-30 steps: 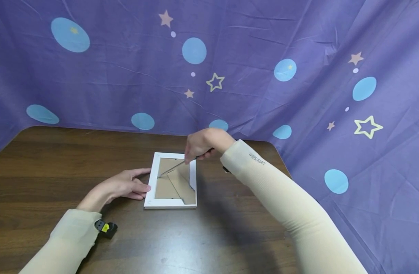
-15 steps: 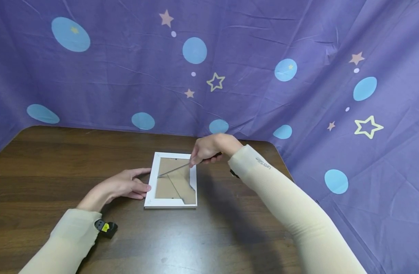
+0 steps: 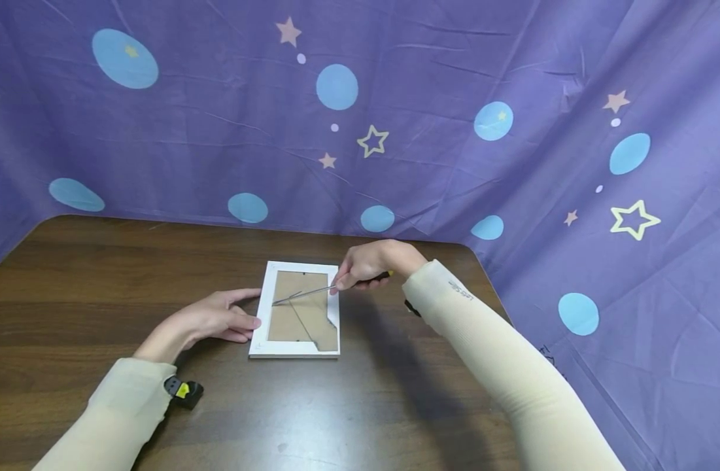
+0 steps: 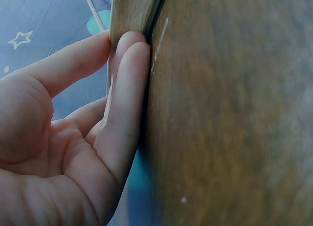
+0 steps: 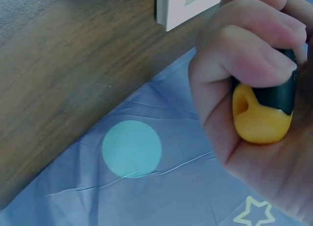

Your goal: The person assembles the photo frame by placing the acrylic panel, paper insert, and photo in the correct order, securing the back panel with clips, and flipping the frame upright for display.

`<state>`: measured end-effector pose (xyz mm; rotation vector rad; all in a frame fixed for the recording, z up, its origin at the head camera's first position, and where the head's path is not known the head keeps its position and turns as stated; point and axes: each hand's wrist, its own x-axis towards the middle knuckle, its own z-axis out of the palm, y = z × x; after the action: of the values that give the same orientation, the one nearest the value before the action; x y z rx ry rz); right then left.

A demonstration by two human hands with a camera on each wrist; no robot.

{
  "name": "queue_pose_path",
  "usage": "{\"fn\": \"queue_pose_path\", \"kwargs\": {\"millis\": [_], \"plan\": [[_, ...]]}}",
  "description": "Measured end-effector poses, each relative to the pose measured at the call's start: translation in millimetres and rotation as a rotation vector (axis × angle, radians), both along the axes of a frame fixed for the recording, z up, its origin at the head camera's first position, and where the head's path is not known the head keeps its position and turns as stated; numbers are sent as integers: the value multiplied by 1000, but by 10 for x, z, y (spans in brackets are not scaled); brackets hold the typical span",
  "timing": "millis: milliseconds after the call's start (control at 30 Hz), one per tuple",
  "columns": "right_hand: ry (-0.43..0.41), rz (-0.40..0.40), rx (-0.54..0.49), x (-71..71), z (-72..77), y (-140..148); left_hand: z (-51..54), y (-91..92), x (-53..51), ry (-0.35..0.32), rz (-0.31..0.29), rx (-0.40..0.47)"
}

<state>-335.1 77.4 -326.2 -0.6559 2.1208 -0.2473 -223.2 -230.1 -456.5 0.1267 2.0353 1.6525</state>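
Observation:
A white picture frame (image 3: 263, 314) lies back side up on the table, its brown backing board (image 3: 283, 324) showing. My left hand (image 3: 209, 318) rests at the frame's left side; in the left wrist view its fingertips touch the wooden edge (image 4: 132, 15). Over the frame's right side, my right hand (image 3: 362, 265) grips a screwdriver (image 3: 307, 294). Its metal shaft slopes down leftward, the tip at the inner left edge of the frame. The right wrist view shows fingers curled round its black and yellow handle (image 5: 264, 121).
The dark wood table (image 3: 130, 275) extends around the frame. Behind it and to the right hangs a purple curtain (image 3: 418, 183) with stars and blue dots. A stand flap (image 3: 321, 320) lies on the backing board.
My right hand has moved right and slightly toward me, and the screwdriver's shaft now lies at a flatter angle. Its tip stays near the frame's left inner edge. The left hand keeps its place.

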Motion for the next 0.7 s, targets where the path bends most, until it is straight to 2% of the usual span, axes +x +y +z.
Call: {"fn": "queue_pose_path", "kwargs": {"millis": [233,700], "plan": [[-8,-38,-21,-13,-92,69,16,1,2,-3,-4,5],[-80,-73,-70,-65,-231,152,32,-19,5,-8,-6,3]]}}
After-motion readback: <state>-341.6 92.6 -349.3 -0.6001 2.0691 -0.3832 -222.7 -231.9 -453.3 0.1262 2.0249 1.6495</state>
